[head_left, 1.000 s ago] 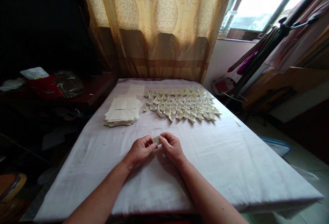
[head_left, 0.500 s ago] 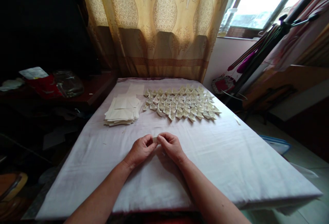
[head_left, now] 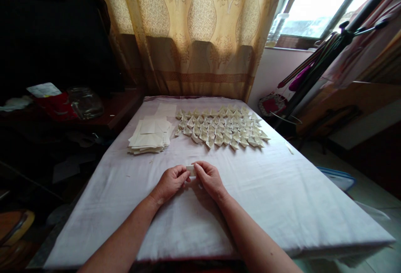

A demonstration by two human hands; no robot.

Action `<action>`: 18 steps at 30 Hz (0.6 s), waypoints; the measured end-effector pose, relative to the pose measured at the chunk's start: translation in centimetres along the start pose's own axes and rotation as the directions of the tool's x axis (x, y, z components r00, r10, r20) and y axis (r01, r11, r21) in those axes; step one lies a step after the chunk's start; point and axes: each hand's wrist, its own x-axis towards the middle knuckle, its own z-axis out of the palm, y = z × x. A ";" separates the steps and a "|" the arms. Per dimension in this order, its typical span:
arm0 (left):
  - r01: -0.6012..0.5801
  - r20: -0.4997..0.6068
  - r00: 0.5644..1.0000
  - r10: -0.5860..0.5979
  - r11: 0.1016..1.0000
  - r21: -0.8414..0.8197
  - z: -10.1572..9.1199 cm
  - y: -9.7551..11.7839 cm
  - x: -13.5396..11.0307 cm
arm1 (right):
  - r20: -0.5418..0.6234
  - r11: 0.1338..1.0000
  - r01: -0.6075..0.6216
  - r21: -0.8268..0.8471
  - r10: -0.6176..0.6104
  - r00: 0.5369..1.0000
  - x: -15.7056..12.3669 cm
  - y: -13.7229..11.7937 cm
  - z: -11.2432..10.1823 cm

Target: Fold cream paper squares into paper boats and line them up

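My left hand (head_left: 170, 182) and my right hand (head_left: 209, 179) meet over the middle of the white-covered table (head_left: 282, 198). Both pinch one small folded piece of cream paper (head_left: 190, 170) between thumbs and fingertips, just above the cloth. Farther back lie several rows of finished folded paper pieces (head_left: 221, 127). A stack of flat cream paper sheets (head_left: 149, 136) rests to their left.
A patterned curtain (head_left: 194, 31) hangs behind the table. A dark side table on the left carries a glass jar (head_left: 85, 102) and a red item (head_left: 55, 105). At the right stand a window, a dark stand with hanging things (head_left: 316, 62) and a blue-rimmed object (head_left: 336, 178) on the floor.
Both hands stay in the same spot. The fingers have shifted slightly on the small paper piece, which now shows a flatter face between them.
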 end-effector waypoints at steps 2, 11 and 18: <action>-0.006 -0.010 1.000 0.006 1.000 0.018 0.1 -0.2 0.0 | -0.003 1.000 0.005 -0.006 -0.005 1.000 0.1 0.2 0.0; -0.081 -0.094 0.990 0.103 0.973 0.218 0.3 0.3 -0.3 | -0.091 0.996 0.044 -0.076 -0.051 0.995 0.2 1.0 0.1; -0.118 -0.094 0.985 0.146 0.959 0.257 -0.1 0.7 -0.6 | -0.048 0.994 0.073 -0.088 -0.077 0.996 0.1 0.9 0.0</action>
